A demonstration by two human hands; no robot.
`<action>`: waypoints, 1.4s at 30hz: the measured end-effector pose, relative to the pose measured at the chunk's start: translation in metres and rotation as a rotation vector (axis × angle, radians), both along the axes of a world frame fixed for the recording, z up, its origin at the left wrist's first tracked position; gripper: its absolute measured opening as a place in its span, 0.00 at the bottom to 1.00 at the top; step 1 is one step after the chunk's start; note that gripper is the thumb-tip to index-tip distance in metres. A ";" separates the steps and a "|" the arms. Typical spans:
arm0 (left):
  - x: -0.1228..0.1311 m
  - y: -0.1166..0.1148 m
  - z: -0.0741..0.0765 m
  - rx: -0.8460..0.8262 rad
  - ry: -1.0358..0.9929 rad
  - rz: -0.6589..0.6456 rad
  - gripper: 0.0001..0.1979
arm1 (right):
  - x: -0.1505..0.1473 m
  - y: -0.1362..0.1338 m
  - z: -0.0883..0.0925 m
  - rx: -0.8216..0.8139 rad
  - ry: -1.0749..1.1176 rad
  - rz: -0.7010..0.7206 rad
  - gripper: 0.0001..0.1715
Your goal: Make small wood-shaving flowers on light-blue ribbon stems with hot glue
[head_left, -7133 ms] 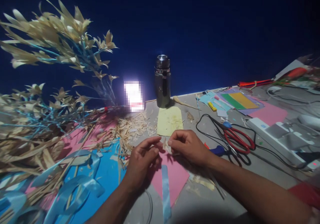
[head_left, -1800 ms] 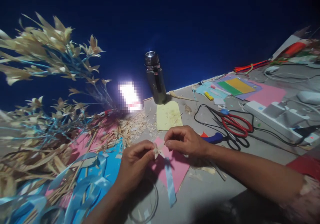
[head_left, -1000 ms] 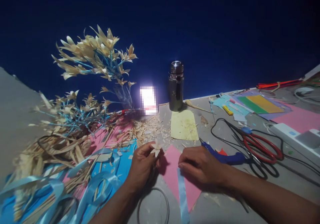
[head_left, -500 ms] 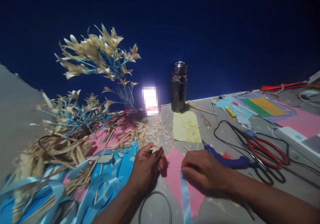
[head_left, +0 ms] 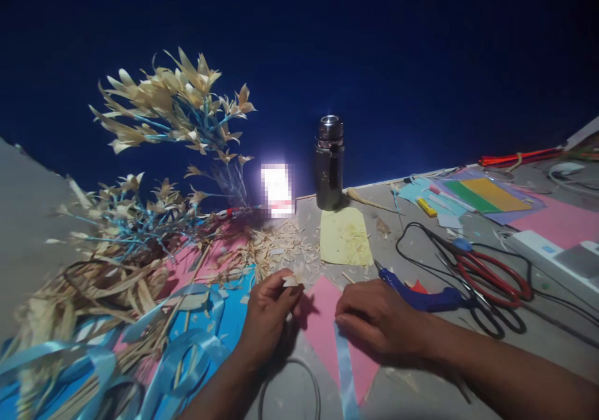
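My left hand (head_left: 274, 307) pinches a small cream flower (head_left: 294, 278) with pointed petals, apparently of dried husk, between thumb and fingertips. It hovers just left of a square of pink paper (head_left: 322, 304). My right hand (head_left: 374, 317) rests over that paper with its fingers curled closed and the palm side hidden. A light blue satin ribbon (head_left: 345, 370) runs up from the bottom edge to the right thumb tip; whether the fingers grip it is hidden. Beside the right hand lies a blue glue gun (head_left: 421, 292).
At left stand branches of husk flowers (head_left: 173, 108) above husk strips (head_left: 116, 295) and ribbon loops (head_left: 196, 345). Behind are husk scraps (head_left: 276, 245), a flask (head_left: 329, 164) and yellow paper (head_left: 344, 236). Red-handled scissors (head_left: 496, 276), cables and a power strip (head_left: 556, 261) lie right.
The flower in my left hand has turned, so its petals now face more upward and open. My right hand stays in place. The whole view has shifted slightly.
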State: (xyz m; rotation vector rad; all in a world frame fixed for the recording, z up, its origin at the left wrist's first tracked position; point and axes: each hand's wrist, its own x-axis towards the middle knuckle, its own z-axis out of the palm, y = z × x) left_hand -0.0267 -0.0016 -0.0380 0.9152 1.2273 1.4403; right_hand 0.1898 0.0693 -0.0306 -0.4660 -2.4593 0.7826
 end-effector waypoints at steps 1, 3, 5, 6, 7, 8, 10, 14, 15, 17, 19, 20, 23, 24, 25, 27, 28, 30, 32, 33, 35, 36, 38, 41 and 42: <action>0.001 0.000 0.000 -0.002 0.013 -0.002 0.13 | 0.000 0.000 0.000 0.000 0.005 0.001 0.12; 0.003 -0.001 0.000 -0.015 0.045 -0.004 0.13 | -0.001 -0.001 0.000 -0.015 0.022 -0.009 0.12; 0.005 -0.001 0.001 -0.037 0.075 -0.017 0.13 | 0.000 -0.001 0.002 -0.056 0.060 -0.028 0.12; 0.006 -0.001 0.001 -0.046 0.090 -0.029 0.13 | 0.000 0.000 0.003 -0.096 0.082 -0.042 0.12; 0.007 -0.001 0.002 -0.050 0.102 -0.047 0.13 | 0.000 0.000 0.005 -0.151 0.100 -0.061 0.11; 0.008 -0.002 0.002 -0.047 0.113 -0.069 0.13 | 0.000 0.000 0.007 -0.220 0.108 -0.083 0.10; 0.010 -0.003 0.003 -0.032 0.150 -0.117 0.11 | 0.001 0.001 0.012 -0.376 0.113 -0.133 0.08; 0.015 -0.005 0.007 0.027 0.274 -0.143 0.07 | -0.001 -0.001 0.015 -0.656 0.149 -0.169 0.08; 0.017 -0.005 0.009 0.041 0.309 -0.143 0.07 | -0.002 -0.002 0.014 -0.715 0.165 -0.170 0.09; 0.020 -0.006 0.013 0.049 0.341 -0.160 0.07 | -0.004 -0.004 0.012 -0.824 0.194 -0.169 0.09; 0.022 -0.007 0.015 0.018 0.304 -0.185 0.07 | -0.005 -0.005 0.011 -0.913 0.234 -0.179 0.09; 0.022 -0.007 0.016 -0.001 0.275 -0.186 0.07 | -0.006 -0.006 0.011 -0.943 0.251 -0.189 0.09; 0.023 -0.007 0.015 -0.017 0.226 -0.151 0.05 | -0.006 -0.006 0.012 -0.988 0.280 -0.217 0.09; 0.024 -0.007 0.013 -0.017 0.213 -0.142 0.05 | -0.007 -0.006 0.012 -1.000 0.280 -0.215 0.09; 0.024 -0.006 0.012 -0.021 0.194 -0.136 0.04 | -0.007 -0.006 0.013 -1.012 0.283 -0.211 0.09; 0.024 -0.006 0.009 -0.037 0.160 -0.122 0.04 | -0.007 -0.006 0.013 -1.031 0.282 -0.192 0.09; 0.024 -0.006 0.009 -0.044 0.157 -0.111 0.04 | -0.007 -0.006 0.013 -1.037 0.283 -0.187 0.10; 0.020 -0.004 0.009 -0.062 0.172 -0.060 0.06 | -0.006 -0.005 0.013 -1.039 0.300 -0.196 0.10; 0.013 -0.001 0.012 -0.093 0.164 0.023 0.07 | -0.004 -0.003 0.014 -1.009 0.317 -0.229 0.10; 0.009 0.002 0.014 -0.110 0.136 0.068 0.08 | -0.004 -0.001 0.014 -0.966 0.313 -0.249 0.10; 0.003 0.006 0.017 -0.124 0.061 0.111 0.11 | -0.002 0.002 0.014 -0.810 0.239 -0.244 0.07; 0.001 0.007 0.018 -0.118 0.021 0.116 0.12 | -0.002 0.003 0.014 -0.692 0.179 -0.216 0.05; 0.000 0.010 0.019 -0.096 -0.048 0.116 0.14 | -0.001 0.003 0.012 -0.404 0.037 -0.135 0.04; 0.002 0.010 0.020 -0.098 -0.106 0.106 0.17 | 0.001 -0.002 0.009 -0.010 -0.219 -0.016 0.12; 0.002 0.009 0.021 -0.101 -0.113 0.099 0.18 | 0.001 -0.004 0.008 0.072 -0.306 0.010 0.15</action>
